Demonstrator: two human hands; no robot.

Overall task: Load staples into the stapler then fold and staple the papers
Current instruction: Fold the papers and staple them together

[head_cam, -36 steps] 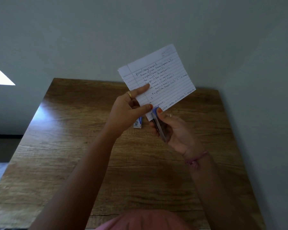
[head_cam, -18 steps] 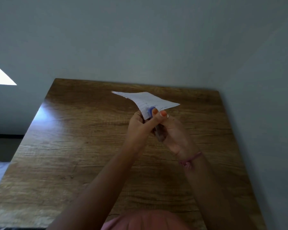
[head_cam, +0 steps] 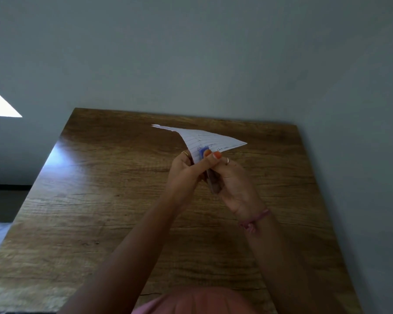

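shirt (head_cam: 197, 301): pink fabric at the bottom edge, nearest thing I see.
wrist band (head_cam: 254, 219): pinkish cord on my right wrist, knotted.
table (head_cam: 100, 211): wood-grain top, matte, with a glare patch at the far left edge; runs back to a plain grey wall (head_cam: 191, 53).
right hand (head_cam: 233, 184): fingers curled round the stapler body, thumb on top near the nose. Firm hold.
left hand (head_cam: 186, 171): thumb reaches across and presses by the stapler head; fingers pinch the paper corner from below. Ring on one finger.
stapler (head_cam: 205, 152): small, blue cap over a dark slim body, held in the air between both hands, mostly hidden by them. Its nose sits over the near corner of the paper.
paper (head_cam: 204, 138): lined sheet with handwriting, thin, floppy, one far corner drooping left. Seems folded, can't confirm the layers.
change: a second ago the sheet stood upright facing me; now it's tipped nearly flat, edge-on, and both thumbs have closed in on the stapler head.
meaning: my read is the squeeze is happening now. Can't see a staple in the paper.
risk: thin sheet held in the air; the corner could slip out before the staple bites.
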